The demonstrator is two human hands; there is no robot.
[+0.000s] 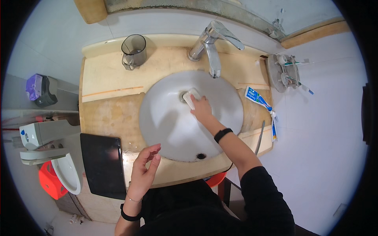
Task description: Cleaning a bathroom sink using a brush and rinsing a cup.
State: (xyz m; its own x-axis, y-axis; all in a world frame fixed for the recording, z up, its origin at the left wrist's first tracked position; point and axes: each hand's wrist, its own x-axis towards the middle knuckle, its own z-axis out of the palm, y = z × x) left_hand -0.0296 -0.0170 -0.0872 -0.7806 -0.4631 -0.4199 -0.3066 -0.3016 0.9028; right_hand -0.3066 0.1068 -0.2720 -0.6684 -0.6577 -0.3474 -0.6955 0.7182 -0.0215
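My right hand (pixel 201 108) reaches into the white washbasin (pixel 180 135), its fingers on a small white ribbed block (pixel 192 96) beside the drain (pixel 183 96). What the block is, a soap bar or a brush, I cannot tell. Over the basin's near left rim, my left hand (pixel 147 165) is raised with fingers bent and holds nothing. A chrome single-lever faucet (pixel 205 47) stands behind the basin, its spout pointing into it. At the back left of the counter is a dark see-through mug (pixel 134 51).
Toothpaste tubes (pixel 257 97) and a thin grey strip (pixel 260 137) lie at the counter's right edge. A wall rack (pixel 285 72) holds toothbrushes. The black flat panel (pixel 103 165) sits at the near left. Further left are a toilet (pixel 68 174) and a red stool (pixel 51 180).
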